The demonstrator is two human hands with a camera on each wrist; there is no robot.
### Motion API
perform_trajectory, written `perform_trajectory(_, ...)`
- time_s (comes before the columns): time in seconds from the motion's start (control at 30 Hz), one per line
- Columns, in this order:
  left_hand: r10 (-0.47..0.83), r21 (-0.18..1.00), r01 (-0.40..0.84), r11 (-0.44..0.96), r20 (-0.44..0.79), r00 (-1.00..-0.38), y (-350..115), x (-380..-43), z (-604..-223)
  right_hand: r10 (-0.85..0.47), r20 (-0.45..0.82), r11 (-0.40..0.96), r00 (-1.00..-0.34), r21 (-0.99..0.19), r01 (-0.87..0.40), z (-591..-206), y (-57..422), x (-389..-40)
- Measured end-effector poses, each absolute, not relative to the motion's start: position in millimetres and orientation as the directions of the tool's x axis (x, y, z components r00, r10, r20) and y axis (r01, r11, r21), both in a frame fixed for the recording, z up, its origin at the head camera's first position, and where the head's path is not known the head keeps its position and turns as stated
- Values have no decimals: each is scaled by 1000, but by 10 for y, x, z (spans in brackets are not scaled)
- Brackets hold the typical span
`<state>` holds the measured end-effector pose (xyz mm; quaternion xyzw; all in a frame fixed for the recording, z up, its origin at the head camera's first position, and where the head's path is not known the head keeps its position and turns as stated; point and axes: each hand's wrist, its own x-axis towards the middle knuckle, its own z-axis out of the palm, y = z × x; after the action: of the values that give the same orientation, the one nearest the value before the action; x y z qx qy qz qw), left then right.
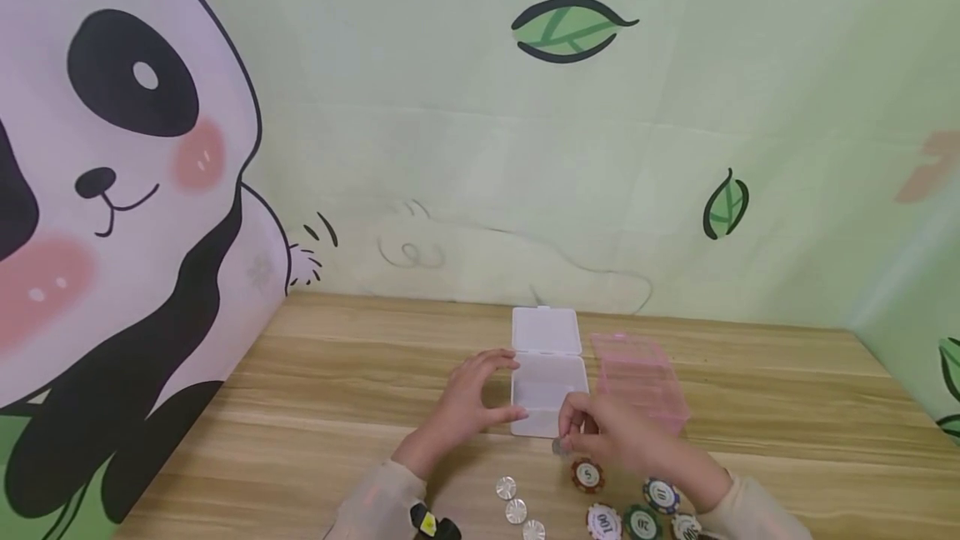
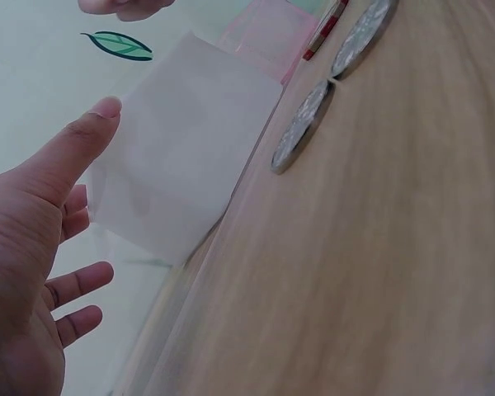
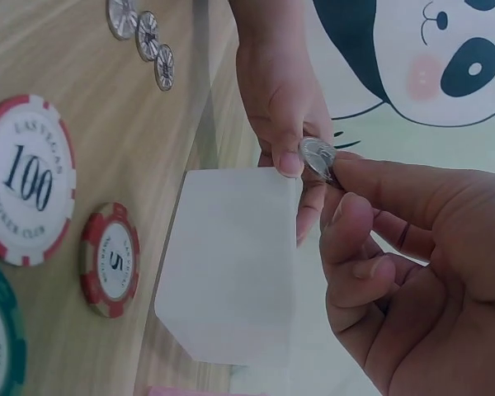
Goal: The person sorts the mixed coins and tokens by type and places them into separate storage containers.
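Pale green backdrop (image 1: 450, 132), lightly creased, behind wood-grain tabletop (image 1: 315, 407). Large printed panda (image 1: 142, 215) on left side, cheeks pink. Outlined leaf (image 1: 570, 30) high up; smaller leaf (image 1: 726, 205) lower, to the right. Faint line drawing (image 1: 517, 234) low down, above tabletop's back edge. Pale diagonal streak (image 1: 911, 248) far right, perhaps glare.

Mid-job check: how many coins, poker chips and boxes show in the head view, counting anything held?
Silver coins: 4 (3 on the table, 1 in the right hand)
Poker chips: 5
White box: 1
Pink box: 1
Total: 11
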<state>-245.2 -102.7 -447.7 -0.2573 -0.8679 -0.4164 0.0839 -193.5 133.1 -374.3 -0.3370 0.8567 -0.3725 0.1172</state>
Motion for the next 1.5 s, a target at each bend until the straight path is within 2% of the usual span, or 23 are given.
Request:
perform_trajectory(0.27,378,680,510,527,350,-857,-1048,-2460,-4483,-652,60,500,-756,-715,-488,-3699,1287,-2063)
perform_trajectory(0.53,378,670,511,539,350,-857,-1054,-2473,-4481,-606,56,524,-793,-722,-452,-3679,1225,-2177)
perform_trajectory(0.77,380,675,507,535,344,-859,-1059,-2469,-4478,-539,34,530,-842,-763,-370,-3702,1152,-2297)
perform_trajectory(1.1,376,676,494,546,329,-866,-1057,-2459,-4452,-477,41,564,-878,-752,-341,-3808,1043,-2448)
perform_trajectory(1.5,385,690,513,510,350,-854,-1048,-2452,-4491,-500,90,662,-861,-601,-447,-3955,932,-2596)
